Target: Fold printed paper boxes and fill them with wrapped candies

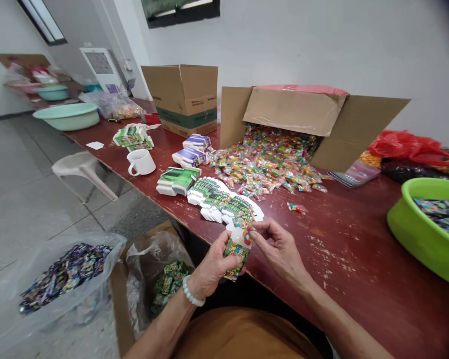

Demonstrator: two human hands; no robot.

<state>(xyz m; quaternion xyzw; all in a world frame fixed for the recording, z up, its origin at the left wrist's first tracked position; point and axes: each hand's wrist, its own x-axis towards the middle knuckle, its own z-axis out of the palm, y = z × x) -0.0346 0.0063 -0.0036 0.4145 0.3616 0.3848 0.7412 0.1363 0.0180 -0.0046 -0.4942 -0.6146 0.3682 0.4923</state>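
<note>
My left hand (217,262) is closed around a small green printed candy box (235,255), its white top flap raised. At that box's top, my right hand (280,249) pinches a small wrapped candy (247,235) with red and orange in it. Just beyond my hands, flattened green candy boxes (224,202) lie in a fanned, overlapping row on the table. Farther back, a heap of wrapped candies (265,162) spills from a tipped cardboard carton (295,112). One loose candy packet (297,208) rests apart from the heap.
A green basin (415,234) holding dark packets stands at right. Green box stacks (177,180), purple box stacks (190,156) and a white mug (141,162) are on the table. Below left are a bag of dark packets (67,274), a lined carton (121,299) and a stool (82,167).
</note>
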